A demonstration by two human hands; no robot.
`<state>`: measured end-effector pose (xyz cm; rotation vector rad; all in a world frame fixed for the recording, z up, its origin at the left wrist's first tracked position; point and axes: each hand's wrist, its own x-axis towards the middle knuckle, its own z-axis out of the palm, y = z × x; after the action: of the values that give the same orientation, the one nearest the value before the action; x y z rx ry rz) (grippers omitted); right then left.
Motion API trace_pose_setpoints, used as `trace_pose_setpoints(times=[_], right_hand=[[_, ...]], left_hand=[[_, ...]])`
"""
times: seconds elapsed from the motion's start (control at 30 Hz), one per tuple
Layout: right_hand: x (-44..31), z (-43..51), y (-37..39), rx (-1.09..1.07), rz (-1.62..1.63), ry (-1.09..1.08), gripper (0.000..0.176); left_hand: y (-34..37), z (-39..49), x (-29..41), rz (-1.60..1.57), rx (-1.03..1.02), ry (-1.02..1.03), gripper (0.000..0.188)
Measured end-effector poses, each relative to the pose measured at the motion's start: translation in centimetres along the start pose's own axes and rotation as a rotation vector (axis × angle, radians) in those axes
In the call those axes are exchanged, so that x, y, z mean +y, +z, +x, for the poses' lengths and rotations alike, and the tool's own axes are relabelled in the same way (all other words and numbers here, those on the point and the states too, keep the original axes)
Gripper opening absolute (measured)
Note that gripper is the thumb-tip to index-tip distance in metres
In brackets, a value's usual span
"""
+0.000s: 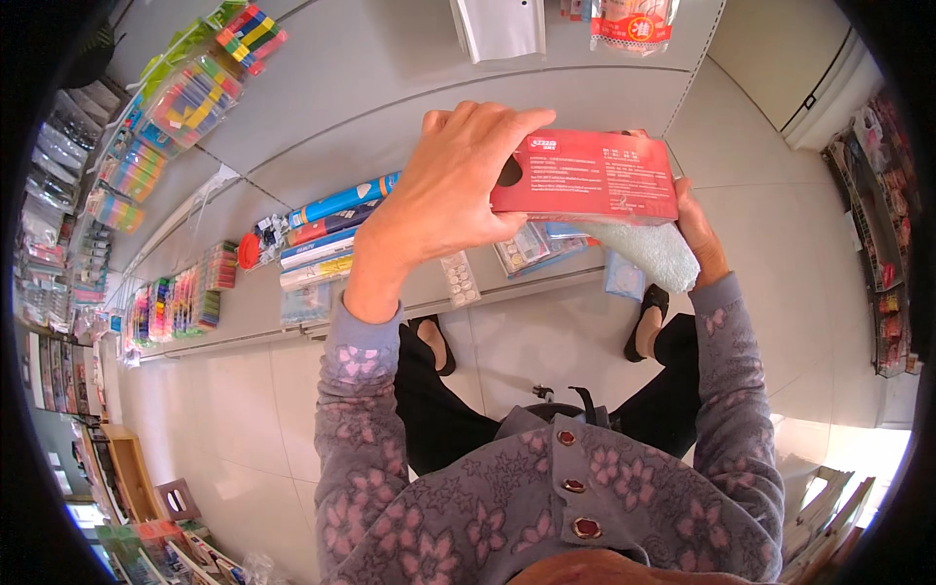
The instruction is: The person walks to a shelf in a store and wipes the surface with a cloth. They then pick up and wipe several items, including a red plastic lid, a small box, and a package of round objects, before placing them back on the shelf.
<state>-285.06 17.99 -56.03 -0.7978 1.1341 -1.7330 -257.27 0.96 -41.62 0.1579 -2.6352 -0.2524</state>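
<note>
A red cardboard box with printed writing and a dark round cutout at its left end is held up in front of me. My left hand grips its left end, thumb beneath and fingers over the top. At the box's right end is my right hand, partly hidden behind the box, with its fingertips showing at the top edge. A pale green cloth hangs beneath the box, bunched against my right palm.
Below the box, a grey shelf bears rolled tubes, a jar with a red lid, a pack of round white pieces and several flat packs. Marker sets stand at left. Packaged goods hang above. My feet are beyond the shelf edge.
</note>
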Motion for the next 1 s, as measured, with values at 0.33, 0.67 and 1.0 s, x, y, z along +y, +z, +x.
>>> trace_pose_setpoints(times=[0.33,0.67,1.0], right_hand=[[-2.3,-0.1,1.8,-0.095,0.174,0.165,0.079],[-1.6,1.1,1.6,-0.088,0.218,0.130,0.078],[-2.9,3.2,0.7,-0.038,0.006,-0.033,0.083]], left_hand=[[0.5,0.7,-1.0,0.014,-0.013,0.018,0.083],[0.3,2.4,-0.8,0.049,0.107,0.024,0.084],[-0.6,1.9,1.1,-0.073,0.453,-0.094,0.078]])
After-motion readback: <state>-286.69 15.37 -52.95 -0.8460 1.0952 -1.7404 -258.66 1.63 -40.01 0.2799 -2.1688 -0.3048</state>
